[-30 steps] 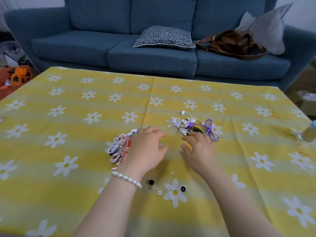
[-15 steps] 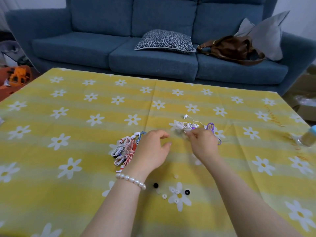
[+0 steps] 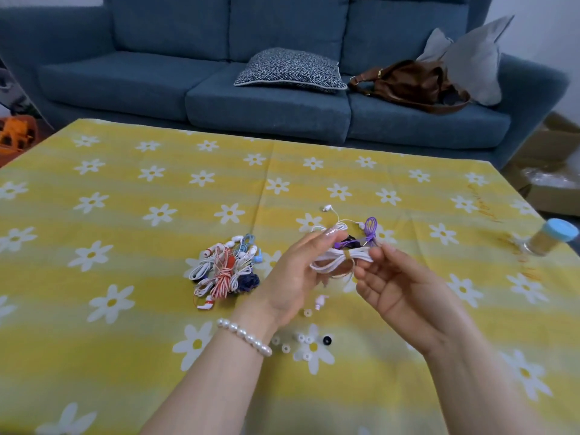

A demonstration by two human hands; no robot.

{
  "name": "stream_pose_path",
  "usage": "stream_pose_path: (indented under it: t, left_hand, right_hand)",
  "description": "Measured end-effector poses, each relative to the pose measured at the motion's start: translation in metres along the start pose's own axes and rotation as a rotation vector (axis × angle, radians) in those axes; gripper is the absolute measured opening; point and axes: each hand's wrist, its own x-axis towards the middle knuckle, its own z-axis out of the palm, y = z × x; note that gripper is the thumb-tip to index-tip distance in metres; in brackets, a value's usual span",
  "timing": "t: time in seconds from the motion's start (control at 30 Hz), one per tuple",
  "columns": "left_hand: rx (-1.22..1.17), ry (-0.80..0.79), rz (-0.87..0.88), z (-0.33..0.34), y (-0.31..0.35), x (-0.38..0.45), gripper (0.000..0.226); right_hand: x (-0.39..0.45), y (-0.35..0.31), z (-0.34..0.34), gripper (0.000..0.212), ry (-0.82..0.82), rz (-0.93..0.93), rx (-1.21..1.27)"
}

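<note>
Centre frame: white earphone bundle (image 3: 337, 258) held up off tablecloth (image 3: 141, 356). L hand (image 3: 293, 277) fingers curl round loop end, R hand (image 3: 405, 290) pinches other end. Step: prob unbundling; next needs grip on tan tie (image 3: 347, 254).

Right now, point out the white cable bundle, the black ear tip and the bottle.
white cable bundle (image 3: 335, 259): head view, strands beside tie
black ear tip (image 3: 327, 340): head view, ring
bottle (image 3: 544, 242): head view, its body

The single head camera looks forward and down from close above the hands, across the table (image 3: 125, 309) toward the sofa (image 3: 188, 89) beyond.
</note>
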Motion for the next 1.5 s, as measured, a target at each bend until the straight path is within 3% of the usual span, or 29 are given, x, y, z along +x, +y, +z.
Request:
stream_pose_path:
  t: [0.1, 0.2, 0.27, 0.37, 0.53, 0.67, 0.83, 0.9, 1.07, 1.13, 1.23, 1.4, 1.5]
  left_hand:
    - [0.008, -0.071, -0.025, 0.002, -0.004, 0.001, 0.030]
    - [0.097, -0.068, -0.035, 0.000, -0.010, 0.002, 0.039]
    - [0.174, -0.044, -0.047, 0.001, -0.014, 0.003, 0.044]
    - [0.217, -0.044, -0.055, 0.003, -0.019, 0.003, 0.032]
    - [-0.009, -0.023, -0.126, -0.003, -0.013, 0.001, 0.018]
    - [-0.186, 0.010, -0.143, -0.005, -0.007, 0.001, 0.025]
    - [-0.139, 0.094, -0.238, 0.004, -0.019, 0.005, 0.037]
    - [-0.124, 0.073, -0.312, 0.008, -0.025, 0.006, 0.036]
    - [-0.386, -0.031, -0.400, 0.016, -0.027, 0.004, 0.034]
    - [-0.381, 0.009, -0.377, 0.015, -0.026, 0.005, 0.036]
    - [-0.383, 0.099, -0.337, 0.011, -0.023, 0.005, 0.022]
    - [-0.341, 0.159, -0.264, 0.006, -0.014, 0.004, 0.021]
    - [-0.250, 0.202, -0.219, 0.005, -0.009, 0.003, 0.018]
  right_hand:
    - [0.007, 0.001, -0.008, 0.043, -0.041, 0.015, 0.100]
    - [0.013, 0.000, -0.012, 0.049, -0.043, 0.027, 0.206]
    - [0.015, -0.001, -0.013, 0.047, -0.057, 0.040, 0.265]
    - [0.015, -0.001, -0.012, 0.041, -0.085, 0.065, 0.362]
    - [0.015, -0.007, -0.016, 0.026, -0.051, 0.072, 0.496]
    - [0.015, -0.010, -0.021, 0.020, -0.011, 0.064, 0.497]
    - [0.017, -0.006, -0.015, 0.022, -0.082, 0.094, 0.508]
    - [0.016, -0.003, -0.010, 0.015, -0.088, 0.121, 0.493]
    - [0.016, -0.003, -0.007, 0.014, -0.072, 0.166, 0.436]
    - [0.017, -0.005, -0.012, 0.016, -0.067, 0.160, 0.415]
    - [0.015, -0.010, -0.018, 0.023, -0.016, 0.135, 0.337]
    - [0.017, -0.015, -0.024, 0.025, 0.106, 0.094, 0.095]
    - [0.018, -0.014, -0.026, 0.023, 0.090, 0.077, -0.123]
